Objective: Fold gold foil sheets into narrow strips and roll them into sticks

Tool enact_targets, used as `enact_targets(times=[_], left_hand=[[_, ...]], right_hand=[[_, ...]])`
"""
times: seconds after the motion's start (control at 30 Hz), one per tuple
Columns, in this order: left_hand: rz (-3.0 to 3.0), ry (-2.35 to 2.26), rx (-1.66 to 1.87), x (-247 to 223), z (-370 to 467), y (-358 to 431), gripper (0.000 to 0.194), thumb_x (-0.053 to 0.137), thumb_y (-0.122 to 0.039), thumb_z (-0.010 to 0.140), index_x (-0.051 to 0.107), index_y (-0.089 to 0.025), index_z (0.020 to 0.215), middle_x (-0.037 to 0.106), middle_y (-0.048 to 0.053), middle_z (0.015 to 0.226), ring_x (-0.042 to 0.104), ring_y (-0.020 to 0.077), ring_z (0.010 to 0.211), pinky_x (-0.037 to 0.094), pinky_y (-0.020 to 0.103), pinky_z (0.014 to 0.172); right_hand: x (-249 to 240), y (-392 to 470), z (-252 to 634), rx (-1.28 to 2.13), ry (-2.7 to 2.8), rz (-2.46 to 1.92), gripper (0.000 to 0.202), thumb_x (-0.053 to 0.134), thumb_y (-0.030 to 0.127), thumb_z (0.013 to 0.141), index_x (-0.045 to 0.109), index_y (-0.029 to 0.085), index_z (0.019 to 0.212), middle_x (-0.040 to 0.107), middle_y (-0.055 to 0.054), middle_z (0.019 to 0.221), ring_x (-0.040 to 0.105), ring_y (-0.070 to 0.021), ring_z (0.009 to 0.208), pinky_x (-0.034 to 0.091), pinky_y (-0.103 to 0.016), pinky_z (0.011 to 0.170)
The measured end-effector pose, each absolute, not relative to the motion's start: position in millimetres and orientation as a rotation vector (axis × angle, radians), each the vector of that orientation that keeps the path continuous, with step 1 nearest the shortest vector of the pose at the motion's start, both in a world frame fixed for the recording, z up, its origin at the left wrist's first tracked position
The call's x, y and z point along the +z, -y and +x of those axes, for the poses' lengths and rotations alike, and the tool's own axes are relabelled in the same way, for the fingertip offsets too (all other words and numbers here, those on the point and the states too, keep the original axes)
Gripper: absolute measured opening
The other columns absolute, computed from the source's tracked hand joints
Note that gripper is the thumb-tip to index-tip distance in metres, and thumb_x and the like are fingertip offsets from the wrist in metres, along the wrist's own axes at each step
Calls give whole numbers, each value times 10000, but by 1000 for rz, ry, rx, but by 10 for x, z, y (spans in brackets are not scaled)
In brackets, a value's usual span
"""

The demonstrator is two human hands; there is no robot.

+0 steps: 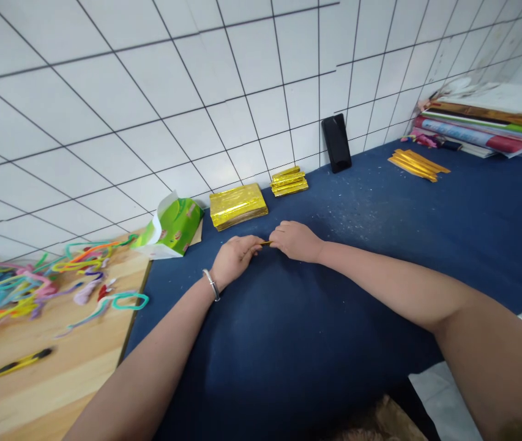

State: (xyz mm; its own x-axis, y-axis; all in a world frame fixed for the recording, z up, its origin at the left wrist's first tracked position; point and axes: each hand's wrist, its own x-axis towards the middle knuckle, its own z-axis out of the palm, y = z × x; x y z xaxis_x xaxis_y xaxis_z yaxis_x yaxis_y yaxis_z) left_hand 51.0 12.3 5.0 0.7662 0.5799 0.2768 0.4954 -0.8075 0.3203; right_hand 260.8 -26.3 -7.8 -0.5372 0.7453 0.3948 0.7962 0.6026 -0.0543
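Between my two hands, a thin gold strip (265,243) shows over the dark blue cloth (288,331). My left hand (237,258), with a silver bangle at the wrist, pinches its left end. The fingers of my right hand (295,241) are closed on its right end. Just beyond my hands lies a thick stack of gold foil sheets (238,205), and to its right a smaller pile of folded gold strips (289,181). Farther right are several loose orange-gold strips (418,164).
A black phone (336,143) leans on the tiled wall. Books (485,125) are stacked at the far right. Left stands a green packet (173,225); colourful fuzzy stems (31,288) and a yellow cutter (10,366) lie on the wooden table (77,361).
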Motion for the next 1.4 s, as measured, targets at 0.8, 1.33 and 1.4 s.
enact_targets(times=[0.8, 1.33, 1.4], left_hand=[[2401, -962, 682, -85, 273, -358, 255, 422, -367, 887, 591, -178, 860, 613, -8, 728, 565, 94, 604, 441, 209, 604], [2797, -1079, 487, -36, 231, -396, 277, 352, -380, 913, 520, -193, 797, 562, 11, 747, 527, 135, 682, 388, 240, 631], [2813, -1075, 458, -41, 226, -406, 286, 344, -387, 916, 514, -195, 792, 557, 9, 745, 526, 136, 684, 381, 239, 628]], right_hand=[[-78, 214, 2731, -103, 2503, -1334, 177, 414, 193, 905, 584, 153, 931, 643, -67, 872, 548, -166, 859, 335, -265, 730], [-22, 278, 2742, -297, 2481, -1546, 333, 321, 389, 950, 545, 151, 889, 659, -66, 782, 585, -165, 708, 271, -265, 584], [-24, 276, 2743, -297, 2485, -1555, 337, 318, 392, 950, 545, 148, 895, 659, -67, 780, 584, -166, 706, 269, -264, 582]])
